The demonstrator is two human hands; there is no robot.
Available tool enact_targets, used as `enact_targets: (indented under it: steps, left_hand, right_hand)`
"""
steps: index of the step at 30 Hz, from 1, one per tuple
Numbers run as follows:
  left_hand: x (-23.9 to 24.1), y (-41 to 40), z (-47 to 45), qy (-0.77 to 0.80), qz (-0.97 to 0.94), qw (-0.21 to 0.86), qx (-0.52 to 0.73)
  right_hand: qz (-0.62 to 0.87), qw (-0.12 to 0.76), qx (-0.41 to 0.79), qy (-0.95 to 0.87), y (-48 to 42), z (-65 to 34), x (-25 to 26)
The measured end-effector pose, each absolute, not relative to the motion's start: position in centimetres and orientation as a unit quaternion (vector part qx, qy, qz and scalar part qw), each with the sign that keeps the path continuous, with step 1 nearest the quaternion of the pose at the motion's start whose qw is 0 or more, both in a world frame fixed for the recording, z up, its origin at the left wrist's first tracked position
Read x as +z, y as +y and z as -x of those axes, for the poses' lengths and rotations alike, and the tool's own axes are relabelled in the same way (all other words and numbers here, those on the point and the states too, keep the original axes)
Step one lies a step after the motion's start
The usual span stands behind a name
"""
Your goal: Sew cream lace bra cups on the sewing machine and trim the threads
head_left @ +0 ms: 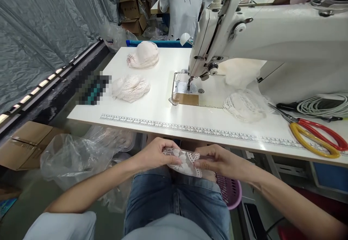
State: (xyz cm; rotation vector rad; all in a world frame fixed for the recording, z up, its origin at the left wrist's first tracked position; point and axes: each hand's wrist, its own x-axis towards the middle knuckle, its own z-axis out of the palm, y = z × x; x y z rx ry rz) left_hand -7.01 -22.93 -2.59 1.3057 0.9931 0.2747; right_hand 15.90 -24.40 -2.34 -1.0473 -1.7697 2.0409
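Observation:
A piece of white lace fabric [187,163] with a scalloped edge is stretched between my two hands, above my lap and just below the table's front edge. My left hand [159,154] pinches its left end between thumb and fingers. At the right end, my right hand [216,160] grips the scalloped edge the same way. Beyond the hands stands a white sewing machine [272,29], its needle and presser foot over the metal plate [181,87]. Bundles of pale lace, one nearer [132,87] and one farther [144,54], lie on the table's left side.
More lace [246,106] rests under the machine arm. Scissors [312,135] with red and yellow handles and coiled cable [323,106] lie at the right. A printed ruler [174,125] runs along the table front. A purple basket [233,193] sits below. Another person [187,11] is ahead.

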Motion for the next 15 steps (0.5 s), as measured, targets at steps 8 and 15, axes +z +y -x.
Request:
enact_targets:
  steps: [8,15]
  left_hand:
    - [-2.6,-22.6,7.1,0.469,-0.647,0.587,0.128]
    - [-2.0,-22.0,7.7,0.481,-0.625,0.588,0.177]
  right_hand:
    - [0.394,0.142,0.666,-0.617,-24.4,-15.1,-2.2]
    - [0.421,0.181,0.644,-0.613,-24.1,-14.5,-2.4]
